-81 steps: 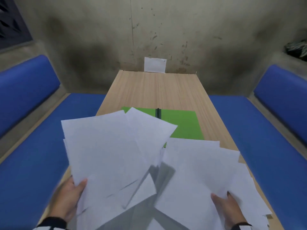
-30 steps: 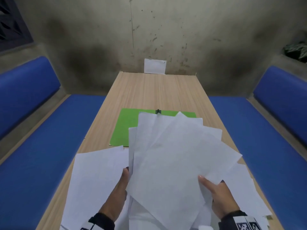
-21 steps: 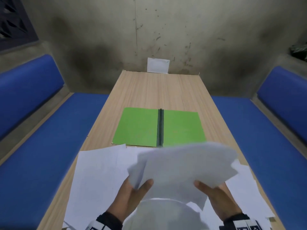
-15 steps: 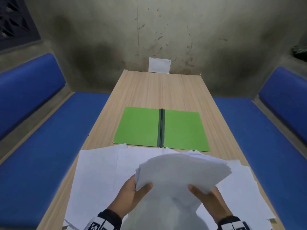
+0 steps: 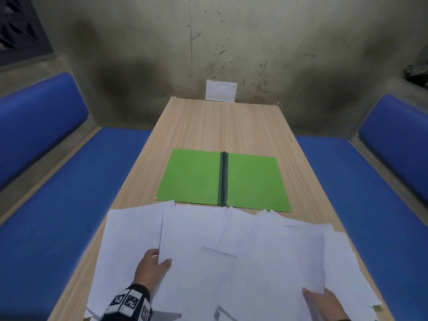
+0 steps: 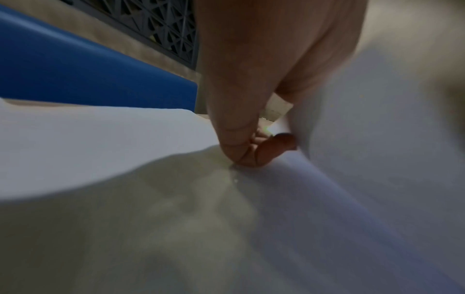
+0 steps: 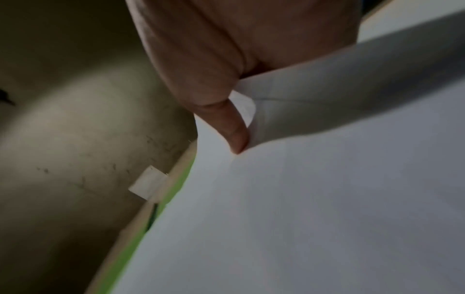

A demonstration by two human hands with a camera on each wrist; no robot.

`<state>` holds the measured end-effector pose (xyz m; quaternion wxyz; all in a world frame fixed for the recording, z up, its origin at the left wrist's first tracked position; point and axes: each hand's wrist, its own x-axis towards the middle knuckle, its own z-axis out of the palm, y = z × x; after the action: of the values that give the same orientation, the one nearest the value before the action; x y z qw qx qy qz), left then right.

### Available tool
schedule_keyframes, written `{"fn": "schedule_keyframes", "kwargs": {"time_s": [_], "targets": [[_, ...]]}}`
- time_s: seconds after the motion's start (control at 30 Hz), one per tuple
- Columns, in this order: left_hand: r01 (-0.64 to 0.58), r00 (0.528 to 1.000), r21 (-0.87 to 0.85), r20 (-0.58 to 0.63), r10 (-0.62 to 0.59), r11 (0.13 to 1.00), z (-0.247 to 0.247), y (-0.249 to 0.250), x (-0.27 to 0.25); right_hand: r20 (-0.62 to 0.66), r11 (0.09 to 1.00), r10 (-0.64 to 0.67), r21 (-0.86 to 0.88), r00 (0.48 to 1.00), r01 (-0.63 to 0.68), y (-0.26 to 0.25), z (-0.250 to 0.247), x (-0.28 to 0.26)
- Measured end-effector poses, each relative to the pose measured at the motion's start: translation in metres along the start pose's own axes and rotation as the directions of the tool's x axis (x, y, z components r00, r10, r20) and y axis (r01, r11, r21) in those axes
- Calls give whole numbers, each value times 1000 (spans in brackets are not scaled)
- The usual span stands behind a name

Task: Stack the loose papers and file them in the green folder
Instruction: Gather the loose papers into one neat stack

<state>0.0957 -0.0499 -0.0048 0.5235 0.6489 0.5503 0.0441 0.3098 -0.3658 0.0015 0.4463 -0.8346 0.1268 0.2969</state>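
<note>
Beyond the loose papers (image 5: 243, 251), green folder (image 5: 192, 177) lies open.

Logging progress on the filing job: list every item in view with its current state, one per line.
green folder: open flat, nothing filed inside.
loose papers: fanned out, not squared.
left hand: pinches the sheets' left edge.
right hand: grips the sheets' near right corner.

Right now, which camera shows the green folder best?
The head view: the green folder lies open and flat on the table, both covers and the dark spine visible. The right wrist view catches only a thin green strip beside the papers. The left wrist view shows none.
</note>
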Motion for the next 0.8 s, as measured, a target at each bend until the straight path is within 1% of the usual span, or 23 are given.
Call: {"fn": "schedule_keyframes", "kwargs": {"time_s": [0.07,0.13,0.2,0.3,0.37,0.43,0.5,0.57,0.63,0.7,0.73,0.8], "targets": [[-18,999,18,29,18,1000,-3,4,0,-19,998,12,-65,1000,-13,6,6,-1],[-5,1000,-10,16,5,1000,-12,6,0,-25,995,12,-95,1000,-14,10,8,0],[13,999,-23,-42,-13,1000,-27,7,2,13,994,25,-108,1000,-23,8,9,-1],[-5,993,3,-121,5,1000,-55,4,5,-15,990,27,-141,1000,-28,4,6,-3],[-15,985,11,-170,16,1000,-75,0,9,-12,988,-13,-157,1000,11,2,5,-5],[-26,977,25,-210,31,999,-94,-10,14,35,981,-57,-185,998,63,1,5,-5],[-15,972,66,-234,30,998,-108,-22,21,98,964,-128,-221,987,147,-4,4,-6],[34,976,106,-217,-10,994,-116,-32,25,171,926,-229,-265,958,269,-13,5,-9],[111,972,176,-223,-70,978,-117,-43,31,276,851,-300,-354,913,387,-25,10,-12],[184,958,279,-264,-109,942,-114,-47,31,378,767,-320,-435,869,472,-37,21,-17],[206,952,310,-283,-117,928,-112,-47,30,416,743,-313,-453,854,493,-41,28,-18],[218,952,284,-270,-140,934,-107,-42,26,449,697,-305,-496,840,518,-43,42,-16]]}}
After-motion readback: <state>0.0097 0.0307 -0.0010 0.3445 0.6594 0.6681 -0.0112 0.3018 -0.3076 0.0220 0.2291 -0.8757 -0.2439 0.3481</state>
